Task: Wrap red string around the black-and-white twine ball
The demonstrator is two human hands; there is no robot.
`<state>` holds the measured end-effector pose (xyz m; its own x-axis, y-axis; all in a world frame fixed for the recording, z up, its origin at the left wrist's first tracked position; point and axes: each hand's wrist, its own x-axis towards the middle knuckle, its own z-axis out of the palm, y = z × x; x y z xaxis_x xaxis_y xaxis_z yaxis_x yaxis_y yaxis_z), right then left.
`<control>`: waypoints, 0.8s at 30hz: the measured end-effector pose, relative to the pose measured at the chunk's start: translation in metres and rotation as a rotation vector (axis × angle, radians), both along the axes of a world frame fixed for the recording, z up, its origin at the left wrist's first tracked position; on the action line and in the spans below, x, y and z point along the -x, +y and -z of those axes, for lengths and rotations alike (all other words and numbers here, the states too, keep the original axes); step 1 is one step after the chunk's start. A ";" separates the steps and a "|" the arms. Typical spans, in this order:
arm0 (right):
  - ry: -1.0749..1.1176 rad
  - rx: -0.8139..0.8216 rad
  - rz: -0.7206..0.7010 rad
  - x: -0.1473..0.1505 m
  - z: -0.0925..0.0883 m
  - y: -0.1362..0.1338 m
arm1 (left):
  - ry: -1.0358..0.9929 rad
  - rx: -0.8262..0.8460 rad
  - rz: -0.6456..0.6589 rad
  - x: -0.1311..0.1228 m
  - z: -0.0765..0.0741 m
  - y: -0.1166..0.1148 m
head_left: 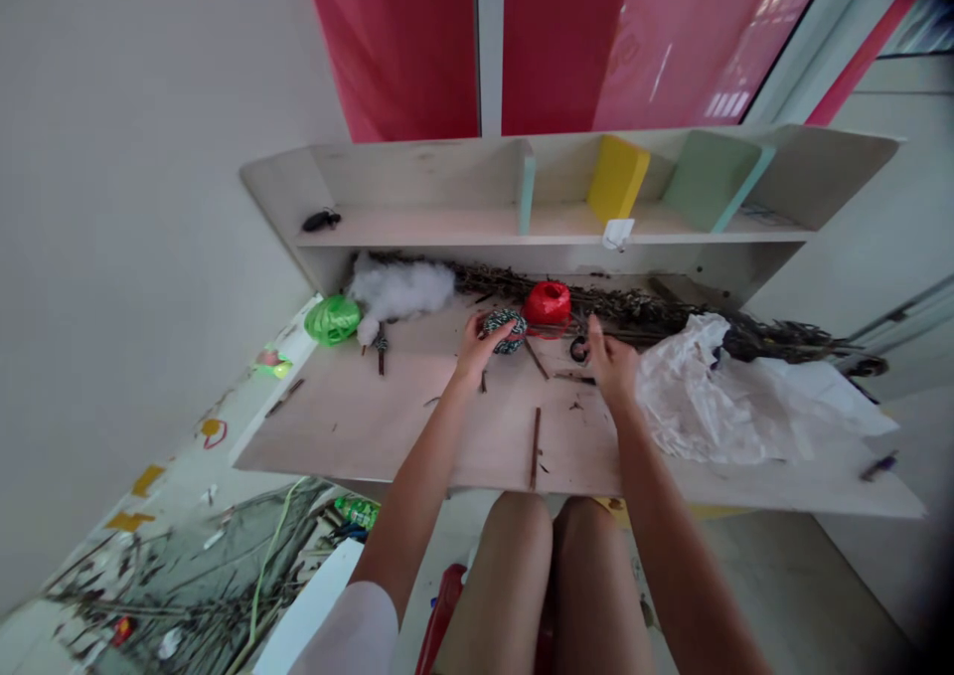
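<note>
My left hand (477, 349) is closed around a ball of dark green-and-white cord (506, 331), held just over the desk. Right of it, my right hand (612, 362) has its thumb up and its fingers curled; what they pinch is too small to make out. A dark ring (579, 349), like a scissors handle, shows beside those fingers. Behind and between the hands sits a roll of red plastic twine (548, 305). Short brown sticks lie near them, one a thin stick (535, 446) close to the desk's front edge.
Along the back lies a bundle of dry twigs (633, 307). White stuffing (402, 289) and a green twine roll (332, 319) are at the left, a crumpled white plastic bag (693, 397) at the right. A shelf (424, 223) rises behind. Branches (186, 595) litter the floor.
</note>
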<state>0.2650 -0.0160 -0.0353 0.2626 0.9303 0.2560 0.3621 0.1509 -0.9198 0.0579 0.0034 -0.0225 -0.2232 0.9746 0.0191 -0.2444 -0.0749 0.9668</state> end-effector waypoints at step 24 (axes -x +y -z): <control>0.828 0.283 -0.365 0.018 -0.009 0.000 | 0.436 -0.407 0.271 -0.030 0.002 -0.033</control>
